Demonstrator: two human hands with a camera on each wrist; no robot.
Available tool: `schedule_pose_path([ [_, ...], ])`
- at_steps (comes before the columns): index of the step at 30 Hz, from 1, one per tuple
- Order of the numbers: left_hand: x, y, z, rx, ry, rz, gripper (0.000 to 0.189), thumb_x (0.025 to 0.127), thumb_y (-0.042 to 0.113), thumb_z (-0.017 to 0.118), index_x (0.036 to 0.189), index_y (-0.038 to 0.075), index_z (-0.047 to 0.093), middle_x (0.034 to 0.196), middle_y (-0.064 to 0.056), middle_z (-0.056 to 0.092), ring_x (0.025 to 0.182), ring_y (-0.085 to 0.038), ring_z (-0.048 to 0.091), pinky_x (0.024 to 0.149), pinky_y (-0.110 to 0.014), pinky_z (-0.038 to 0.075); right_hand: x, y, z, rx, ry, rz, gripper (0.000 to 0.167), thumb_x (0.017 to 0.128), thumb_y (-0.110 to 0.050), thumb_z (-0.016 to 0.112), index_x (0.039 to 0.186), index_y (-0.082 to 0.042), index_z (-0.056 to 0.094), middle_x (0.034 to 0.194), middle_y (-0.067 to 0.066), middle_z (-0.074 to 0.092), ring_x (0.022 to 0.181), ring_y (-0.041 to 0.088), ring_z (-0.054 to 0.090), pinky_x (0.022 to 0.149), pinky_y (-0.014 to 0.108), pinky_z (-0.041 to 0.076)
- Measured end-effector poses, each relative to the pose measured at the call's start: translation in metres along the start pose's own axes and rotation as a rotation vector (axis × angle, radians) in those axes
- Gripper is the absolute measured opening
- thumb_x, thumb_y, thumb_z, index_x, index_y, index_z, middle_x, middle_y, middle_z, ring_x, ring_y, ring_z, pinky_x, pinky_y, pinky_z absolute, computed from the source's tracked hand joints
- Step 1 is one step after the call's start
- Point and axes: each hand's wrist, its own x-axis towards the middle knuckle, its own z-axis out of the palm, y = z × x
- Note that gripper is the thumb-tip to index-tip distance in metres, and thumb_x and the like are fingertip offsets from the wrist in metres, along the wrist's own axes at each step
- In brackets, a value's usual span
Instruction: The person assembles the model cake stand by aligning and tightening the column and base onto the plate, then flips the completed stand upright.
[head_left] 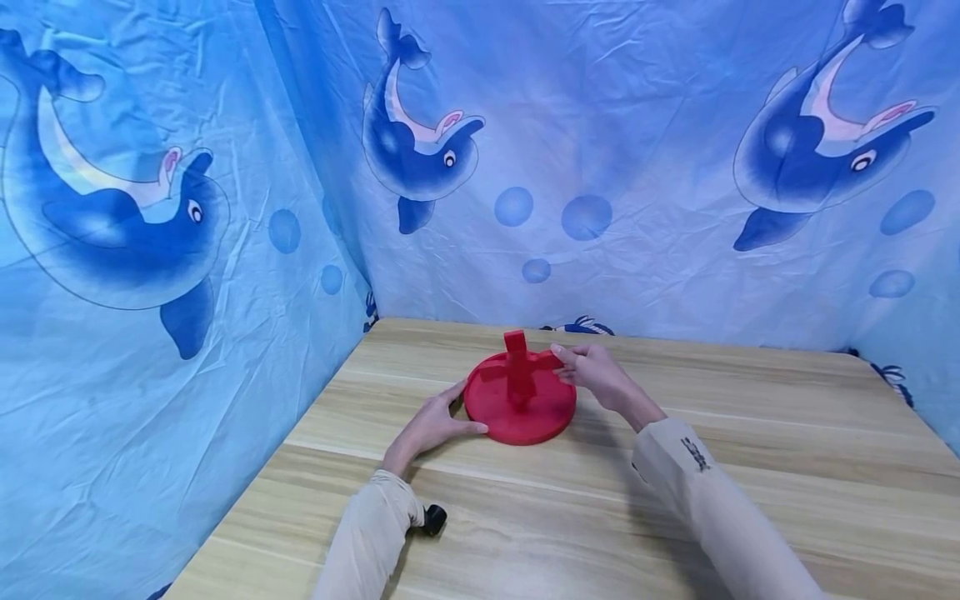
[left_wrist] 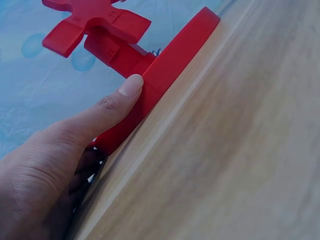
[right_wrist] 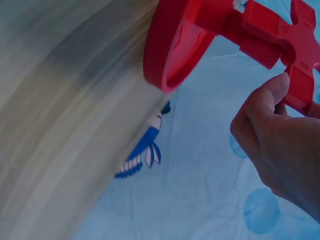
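Observation:
A red round base (head_left: 543, 421) with a raised rim lies on the table, and a thick red post (left_wrist: 112, 52) rises from its middle. On top of the post is a red cross-shaped piece (right_wrist: 302, 42) with numbers marked on its arms. My left hand (head_left: 435, 427) holds the base at its left side, thumb (left_wrist: 112, 105) against the outer rim; its other fingers are mostly hidden behind the edge. My right hand (head_left: 600, 379) pinches the right arm of the cross piece between thumb and fingers, above the base.
The wooden table (head_left: 510, 517) extends around the base on all sides. Blue curtains (head_left: 637, 275) printed with dolphins hang behind and at the left. A small black object (head_left: 434, 519) sits at my left sleeve cuff.

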Motion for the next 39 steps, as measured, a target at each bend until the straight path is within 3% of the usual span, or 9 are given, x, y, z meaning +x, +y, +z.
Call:
schedule_pose_path([
  [5, 0.000, 0.000, 0.001, 0.029, 0.009, 0.005, 0.105, 0.079, 0.052, 0.088, 0.162, 0.012, 0.037, 0.160, -0.011, 0.043, 0.148, -0.031, 0.037, 0.117, -0.051, 0.036, 0.003, 0.000, 0.002, 0.097, 0.014, 0.045, 0.043, 0.110, -0.024, 0.054, 0.133, 0.011, 0.057, 0.104, 0.016, 0.066, 0.080, 0.013, 0.063, 0.092, 0.033, 0.057],
  [13, 0.000, 0.000, 0.002, 0.010, 0.003, 0.012, 0.104, 0.079, 0.052, 0.088, 0.162, 0.015, 0.038, 0.160, -0.009, 0.044, 0.147, -0.032, 0.037, 0.115, -0.054, 0.038, 0.008, 0.005, 0.005, 0.128, 0.051, 0.070, 0.037, 0.109, -0.029, 0.055, 0.116, 0.007, 0.062, 0.079, 0.005, 0.069, 0.066, 0.009, 0.064, 0.075, 0.024, 0.060],
  [18, -0.001, 0.000, 0.002, 0.016, 0.000, 0.001, 0.104, 0.079, 0.053, 0.087, 0.163, 0.017, 0.037, 0.161, -0.008, 0.042, 0.148, -0.031, 0.036, 0.115, -0.054, 0.038, 0.011, 0.009, 0.007, 0.190, 0.062, 0.075, 0.034, 0.109, -0.027, 0.056, 0.109, 0.005, 0.065, 0.073, 0.004, 0.069, 0.061, 0.008, 0.064, 0.068, 0.021, 0.058],
  [31, 0.001, -0.003, 0.002, 0.016, 0.007, 0.012, 0.102, 0.079, 0.053, 0.088, 0.162, 0.020, 0.038, 0.161, -0.004, 0.042, 0.149, -0.028, 0.036, 0.116, -0.050, 0.038, 0.010, 0.015, 0.008, 0.120, 0.048, 0.033, 0.042, 0.110, -0.029, 0.053, 0.122, 0.011, 0.062, 0.079, 0.005, 0.069, 0.068, 0.012, 0.065, 0.069, 0.023, 0.058],
  [39, 0.002, -0.003, 0.001, 0.022, 0.006, -0.004, 0.103, 0.079, 0.053, 0.088, 0.162, 0.019, 0.038, 0.162, -0.004, 0.041, 0.149, -0.028, 0.035, 0.117, -0.050, 0.036, 0.006, 0.020, 0.012, 0.001, 0.100, -0.072, 0.048, 0.111, -0.034, 0.050, 0.138, 0.004, 0.053, 0.114, 0.022, 0.064, 0.109, 0.040, 0.061, 0.096, 0.043, 0.056],
])
